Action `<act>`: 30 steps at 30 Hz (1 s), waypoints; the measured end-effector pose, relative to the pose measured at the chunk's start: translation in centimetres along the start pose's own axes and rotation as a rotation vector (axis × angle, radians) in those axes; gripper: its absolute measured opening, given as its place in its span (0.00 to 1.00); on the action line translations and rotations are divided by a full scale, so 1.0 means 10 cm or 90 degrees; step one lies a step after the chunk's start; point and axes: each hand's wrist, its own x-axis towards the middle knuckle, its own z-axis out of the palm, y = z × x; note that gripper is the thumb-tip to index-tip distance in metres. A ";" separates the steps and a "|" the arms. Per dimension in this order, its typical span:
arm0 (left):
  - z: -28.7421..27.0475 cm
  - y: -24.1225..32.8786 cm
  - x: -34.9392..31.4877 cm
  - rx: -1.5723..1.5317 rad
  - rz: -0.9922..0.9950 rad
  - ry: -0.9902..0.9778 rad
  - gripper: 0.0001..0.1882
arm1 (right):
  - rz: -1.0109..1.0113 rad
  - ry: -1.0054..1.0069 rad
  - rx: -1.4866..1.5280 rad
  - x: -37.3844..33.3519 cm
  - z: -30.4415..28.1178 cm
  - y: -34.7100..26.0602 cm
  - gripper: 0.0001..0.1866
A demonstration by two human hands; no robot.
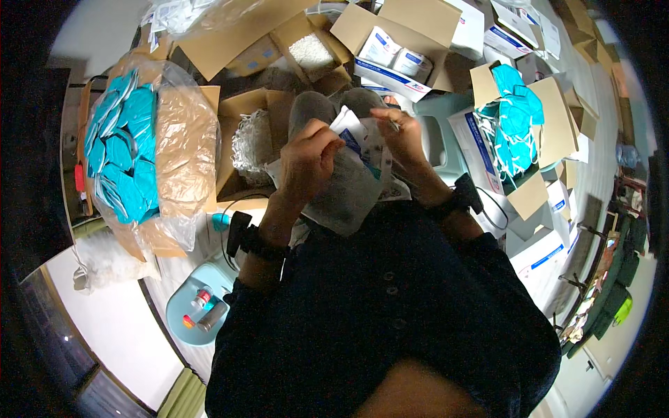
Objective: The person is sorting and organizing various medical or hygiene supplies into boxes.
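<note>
A white packet (352, 132) with a blue printed patch stands tilted over my lap, between my two hands. Its lower part is translucent and spreads over my grey-clad legs; something teal shows faintly through it. My left hand (310, 160) is closed at the packet's left side, fingers curled in a pinch. On the other side, my right hand (403, 136) is also closed, with thumb and forefinger together at the packet's upper right edge. The exact grip of the fingertips is too small to make out.
Teal face masks (132, 146) fill a plastic-lined box on the left. Beside it, a carton holds white straps (251, 143). Ahead stands an open carton of white packets (396, 57); at right, another has teal masks (516, 122). A light-blue stool (180, 299) bears a bottle.
</note>
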 end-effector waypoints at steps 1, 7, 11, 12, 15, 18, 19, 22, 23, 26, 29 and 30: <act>0.05 -0.03 -0.02 -0.008 -0.012 -0.011 0.04 | -0.090 0.065 -0.023 0.00 -0.02 -0.16 0.09; 0.10 0.03 0.03 0.007 -0.002 -0.011 0.04 | -0.090 -0.073 0.134 -0.03 0.03 -0.60 0.09; 0.04 0.09 0.02 0.006 -0.049 -0.017 0.03 | -0.069 -0.053 0.118 -0.05 0.10 -0.54 0.05; 0.04 0.09 0.01 0.005 -0.049 -0.018 0.03 | -0.054 -0.061 0.126 -0.06 0.10 -0.53 0.04; 0.04 0.09 0.00 0.016 -0.042 -0.018 0.03 | -0.002 -0.138 0.215 -0.05 0.09 -0.40 0.03; 0.07 0.07 -0.01 0.008 -0.048 0.000 0.03 | -0.062 -0.189 0.102 -0.06 0.03 -0.43 0.03; 0.08 0.07 -0.02 0.001 -0.050 0.009 0.03 | -0.072 -0.171 0.105 -0.06 0.03 -0.42 0.03; 0.10 -0.02 -0.06 -0.027 -0.065 -0.007 0.05 | -0.075 -0.128 0.109 -0.09 0.07 -0.27 0.03; 0.11 -0.03 -0.05 -0.021 -0.066 -0.010 0.07 | -0.057 -0.120 0.107 -0.10 0.07 -0.21 0.04; 0.10 -0.04 -0.05 -0.019 -0.093 -0.019 0.10 | -0.054 -0.103 0.069 -0.13 0.09 -0.21 0.05; 0.05 -0.03 -0.03 -0.038 -0.133 -0.041 0.11 | -0.151 -0.094 0.021 -0.16 0.11 -0.39 0.06; 0.02 -0.03 -0.01 -0.033 -0.124 -0.059 0.12 | -0.196 -0.091 0.006 -0.17 0.11 -0.45 0.06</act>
